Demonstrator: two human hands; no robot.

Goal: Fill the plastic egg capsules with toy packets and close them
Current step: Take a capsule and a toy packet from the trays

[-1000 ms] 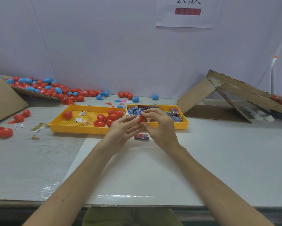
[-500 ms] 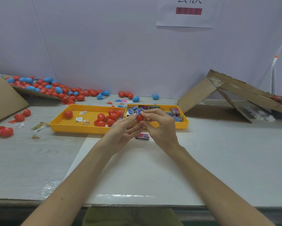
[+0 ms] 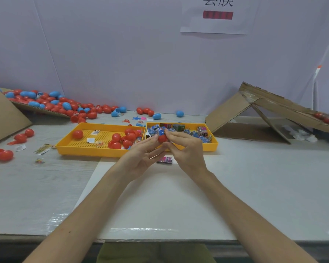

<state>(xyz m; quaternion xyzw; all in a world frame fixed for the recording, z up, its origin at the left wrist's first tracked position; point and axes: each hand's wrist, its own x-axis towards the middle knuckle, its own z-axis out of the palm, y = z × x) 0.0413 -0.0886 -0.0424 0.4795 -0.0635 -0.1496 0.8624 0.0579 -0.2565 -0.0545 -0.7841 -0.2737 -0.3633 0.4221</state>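
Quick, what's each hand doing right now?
Left hand: pinches the red egg capsule with thumb and fingertips.
Right hand: grips the same capsule, fingers curled over it.

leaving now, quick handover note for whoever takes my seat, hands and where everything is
Hands: left hand and right hand both pinch one red capsule above the trays' near edge. Fingers hide its seam, so I cannot tell whether it is filled or closed.
Things: more red capsules in the left yellow tray; toy packets in the right yellow tray; one pink packet loose on the table below the hands.
Done: probably the red and blue egg pile at back left.
Left: finish this capsule, then the ones in the tray.
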